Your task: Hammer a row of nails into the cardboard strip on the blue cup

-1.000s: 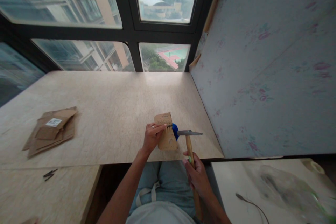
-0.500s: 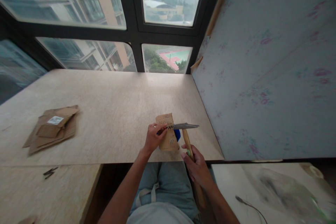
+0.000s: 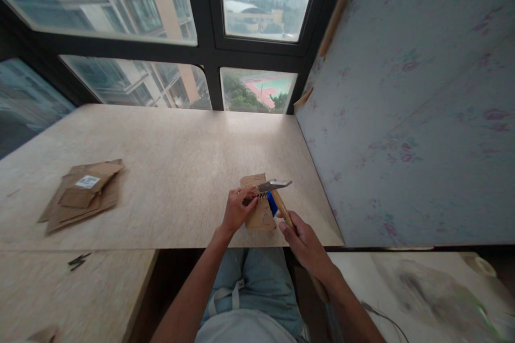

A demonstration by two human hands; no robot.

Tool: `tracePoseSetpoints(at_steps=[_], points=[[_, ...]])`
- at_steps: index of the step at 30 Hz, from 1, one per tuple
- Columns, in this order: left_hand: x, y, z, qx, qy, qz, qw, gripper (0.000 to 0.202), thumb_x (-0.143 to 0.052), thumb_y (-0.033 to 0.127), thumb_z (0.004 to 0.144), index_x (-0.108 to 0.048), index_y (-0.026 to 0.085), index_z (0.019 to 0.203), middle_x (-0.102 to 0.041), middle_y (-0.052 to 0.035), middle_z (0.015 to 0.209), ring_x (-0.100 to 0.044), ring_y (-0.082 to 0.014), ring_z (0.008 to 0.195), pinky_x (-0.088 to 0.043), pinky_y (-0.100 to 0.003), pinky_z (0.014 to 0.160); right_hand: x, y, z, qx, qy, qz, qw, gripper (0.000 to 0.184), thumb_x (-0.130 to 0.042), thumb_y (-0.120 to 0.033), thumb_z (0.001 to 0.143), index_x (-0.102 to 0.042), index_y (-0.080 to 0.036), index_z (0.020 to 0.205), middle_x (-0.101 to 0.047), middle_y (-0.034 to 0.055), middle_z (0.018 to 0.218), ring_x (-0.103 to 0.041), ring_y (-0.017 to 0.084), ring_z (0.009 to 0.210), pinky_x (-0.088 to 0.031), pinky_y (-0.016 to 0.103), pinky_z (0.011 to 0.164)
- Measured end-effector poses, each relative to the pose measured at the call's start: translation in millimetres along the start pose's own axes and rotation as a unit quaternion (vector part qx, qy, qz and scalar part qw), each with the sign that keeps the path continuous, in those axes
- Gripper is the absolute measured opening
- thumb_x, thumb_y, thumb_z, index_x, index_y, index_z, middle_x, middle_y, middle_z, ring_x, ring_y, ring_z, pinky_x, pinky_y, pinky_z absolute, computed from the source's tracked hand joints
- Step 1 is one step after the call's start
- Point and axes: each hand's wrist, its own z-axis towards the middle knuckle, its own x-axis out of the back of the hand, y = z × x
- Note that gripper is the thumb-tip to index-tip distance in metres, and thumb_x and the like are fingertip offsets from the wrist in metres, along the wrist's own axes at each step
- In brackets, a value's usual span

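Note:
A hammer (image 3: 281, 206) with a pale wooden handle and a grey metal head is in my right hand (image 3: 302, 238), the fingers wrapped round the handle. Its head lies over the upper right of a small brown board (image 3: 257, 218) with dark marks on it. Across the board runs a short row of small dark pieces (image 3: 262, 195). My left hand (image 3: 240, 206) rests at the board's left side, fingertips pinched at the end of that row; what they hold is too small to make out. Something blue (image 3: 272, 204) shows at the board's right edge.
Flat brown cardboard packages (image 3: 82, 193) with a white label lie at the left of the counter (image 3: 173, 171). Several thin dark pieces (image 3: 79, 261) lie on the lower left surface. A patterned panel (image 3: 402, 118) stands on the right; windows are behind. A cable (image 3: 382, 313) lies lower right.
The hammer head has moved up and left, over the board and closer to my left fingers. My right hand has tilted the handle, its lower end swinging right. The left hand stays at the board.

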Motion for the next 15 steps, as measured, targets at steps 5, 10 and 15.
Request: tracePoseSetpoints(at_steps=[5,10,15], points=[[-0.8,1.0,-0.2,0.001,0.008,-0.004,1.0,0.036,-0.071,0.02,0.081,-0.066,0.022,0.116,-0.075,-0.0068,0.096,-0.068,-0.023,0.091,-0.052,-0.042,0.086,-4.2,5.8,11.7,-0.021,-0.031,-0.069,0.997,0.028,-0.042,-0.042,0.097,-0.059,-0.02,0.101,-0.058,-0.0007,0.068,-0.054,0.018,0.062,-0.035,0.027,0.059],[-3.6,-0.5,-0.1,0.003,0.017,-0.009,1.0,0.037,-0.071,0.016,0.078,-0.066,0.021,0.114,-0.075,-0.008,0.098,-0.068,-0.0231,0.092,-0.053,-0.04,0.085,3.0,-2.3,11.9,0.003,-0.007,-0.046,0.999,0.027,-0.041,-0.042,0.098,-0.057,-0.021,0.103,-0.058,-0.0023,0.067,-0.053,0.016,0.058,-0.035,0.026,0.057],[-5.0,-2.5,-1.0,0.009,0.015,-0.007,1.0,0.039,-0.072,0.015,0.077,-0.066,0.021,0.115,-0.074,-0.0073,0.099,-0.067,-0.0225,0.093,-0.052,-0.039,0.085,0.8,4.2,9.1,-0.009,-0.032,-0.059,0.998,0.027,-0.042,-0.042,0.097,-0.058,-0.02,0.103,-0.059,-0.0022,0.068,-0.054,0.017,0.06,-0.036,0.026,0.059]])
